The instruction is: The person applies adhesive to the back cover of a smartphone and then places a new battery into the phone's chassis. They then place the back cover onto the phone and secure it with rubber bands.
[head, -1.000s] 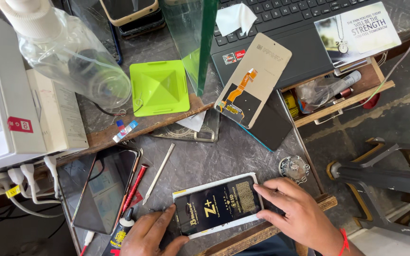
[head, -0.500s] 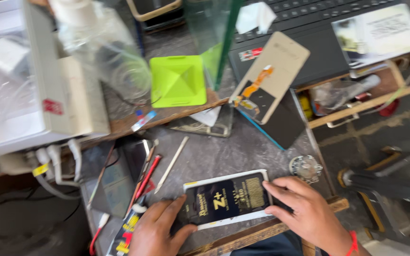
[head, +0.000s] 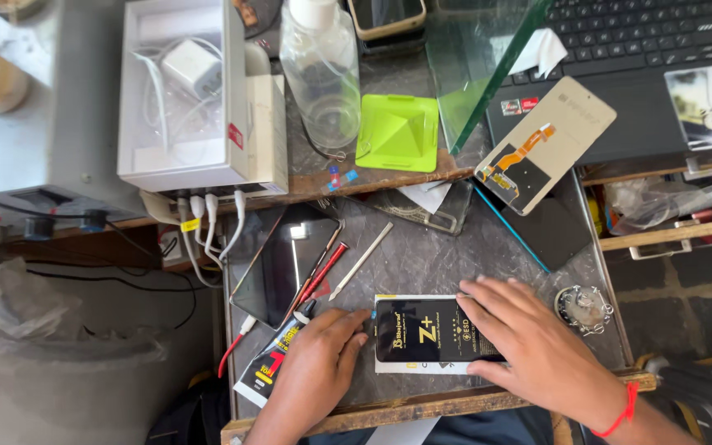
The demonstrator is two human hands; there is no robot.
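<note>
A flat black and white packet lies on the grey stone bench top near the front edge. My right hand rests flat on its right end, fingers spread over it. My left hand sits at its left end, fingertips against the edge. Under my left hand lies a black and yellow glue tube. Just left of the packet, a dark phone screen lies face up with a red-handled tool and a thin metal pry stick beside it.
A tan display panel with an orange flex cable leans on a laptop. A green pyramid-shaped stand, clear bottle, open white box with a charger, green glass sheet and small round wire piece surround the work spot.
The view has shifted left and steadied, bringing the white box into sight. Both hands stay on the packet, the right now spread flatter over its right end.
</note>
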